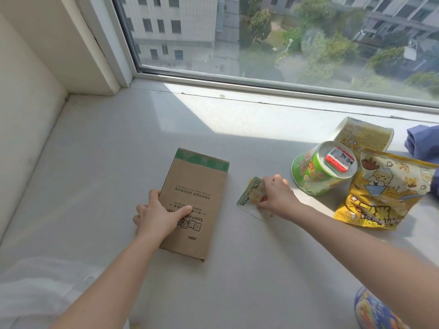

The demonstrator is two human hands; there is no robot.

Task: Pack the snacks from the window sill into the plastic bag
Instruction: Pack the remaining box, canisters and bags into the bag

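Head view, window sill [107, 150], pale surface, sun patch along the glass side.

Lower left corner: white, soft-looking material [35, 286]; cannot tell whether it is a bag or clothing.

Left hand [156, 216]: grasps the near left edge of a flat brown cardboard box [197, 193], thumb lying across the printed top face, fingers curled round the side. The box lies flat on the sill with its green-taped end toward the window and its print upside down to the camera.

Just right of the box, apart from it: small pale sachet [250, 194] with yellow and green print, one edge lifted off the sill. Right hand [276, 195] pinches it at its right side, fingers curled over it.

Right of that hand, near it: green snack cup [313, 174], upside down and tilted. A small red-and-white packet [338, 159] sits in the recess of its upturned base.

Behind the cup, toward the window: flat yellow-green packet [365, 136], lying in the sun.

Right of the cup, touching or just beside it: large yellow popcorn bag [384, 191], lying flat.

Far right edge: bunched blue cloth [422, 143], partly cut off.

Lower right: blue-and-yellow package [375, 312], partly hidden under the right forearm.
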